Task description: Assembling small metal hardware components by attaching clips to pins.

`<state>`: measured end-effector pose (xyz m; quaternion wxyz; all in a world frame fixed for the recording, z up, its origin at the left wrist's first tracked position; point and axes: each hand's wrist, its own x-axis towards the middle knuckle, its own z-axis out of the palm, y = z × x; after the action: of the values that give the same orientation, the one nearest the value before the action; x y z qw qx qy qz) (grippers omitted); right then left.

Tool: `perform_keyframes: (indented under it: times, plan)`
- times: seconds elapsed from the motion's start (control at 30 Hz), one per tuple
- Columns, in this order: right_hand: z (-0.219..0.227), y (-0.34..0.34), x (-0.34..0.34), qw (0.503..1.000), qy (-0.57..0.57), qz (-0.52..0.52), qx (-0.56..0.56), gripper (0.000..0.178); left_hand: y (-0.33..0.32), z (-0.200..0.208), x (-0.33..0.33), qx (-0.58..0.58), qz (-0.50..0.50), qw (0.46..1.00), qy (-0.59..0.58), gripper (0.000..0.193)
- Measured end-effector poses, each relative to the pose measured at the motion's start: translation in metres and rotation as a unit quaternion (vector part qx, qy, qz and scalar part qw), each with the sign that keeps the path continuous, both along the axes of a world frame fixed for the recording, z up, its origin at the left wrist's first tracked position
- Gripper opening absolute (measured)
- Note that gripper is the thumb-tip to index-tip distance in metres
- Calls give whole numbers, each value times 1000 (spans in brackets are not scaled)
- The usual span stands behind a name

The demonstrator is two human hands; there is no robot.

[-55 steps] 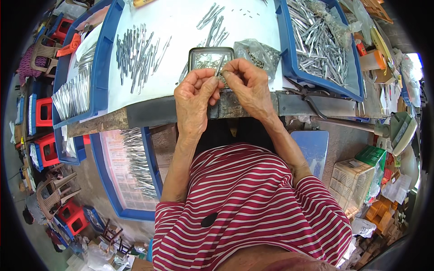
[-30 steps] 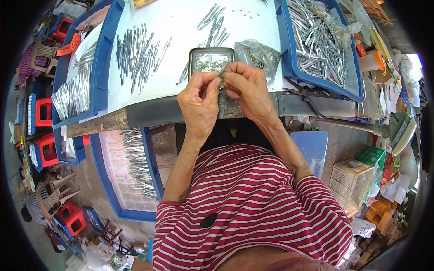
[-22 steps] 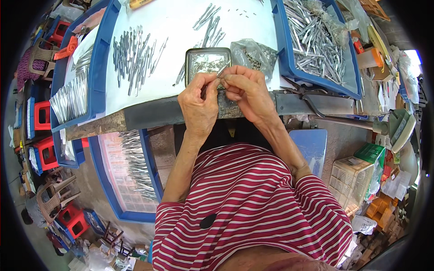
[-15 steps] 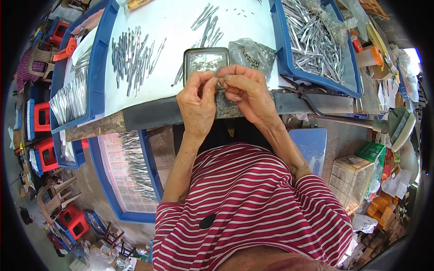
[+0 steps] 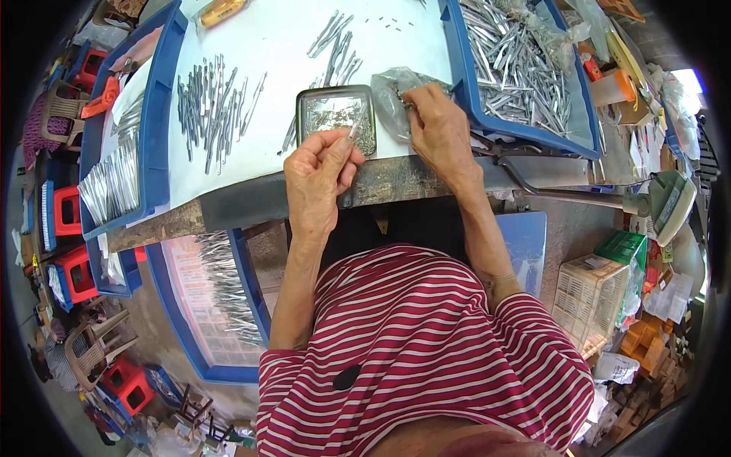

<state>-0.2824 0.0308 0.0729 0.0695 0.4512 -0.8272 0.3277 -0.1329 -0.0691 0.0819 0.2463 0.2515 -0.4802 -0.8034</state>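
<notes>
My left hand (image 5: 318,171) is closed in a pinch on a slim metal piece (image 5: 355,128), whose tip sticks out over a dark-rimmed shallow tray (image 5: 303,114). Small shiny metal bits lie in that tray. My right hand (image 5: 445,137) reaches to the mouth of a clear plastic bag (image 5: 387,95) holding small dark parts. Its thumb and fingers are drawn together there, and whatever lies between them is hidden. Slim metal pieces (image 5: 217,114) lie in a loose group on the white sheet to the left, with more behind the tray (image 5: 336,57).
Blue bins of metal pieces stand left (image 5: 164,114) and right (image 5: 525,133) on the table. Pliers (image 5: 506,152) lie at the front edge by the right bin. A yellow-handled tool (image 5: 221,11) is at the back. Another blue bin (image 5: 199,335) sits lower left.
My hands were together in front of the tray. The right one has moved right to the plastic bag; the left has come slightly left and down, keeping the slim metal piece.
</notes>
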Motion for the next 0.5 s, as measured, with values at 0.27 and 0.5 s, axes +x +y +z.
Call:
perform_keyframes:
  times: [0.27,0.5]
  plan:
    - [7,-9,-4,991,37,37,124,11,1,4,-1,-50,-23,997,-48,16]
    - [0,-10,-7,994,22,21,103,8,-1,6,1,-111,-3,992,-59,15]
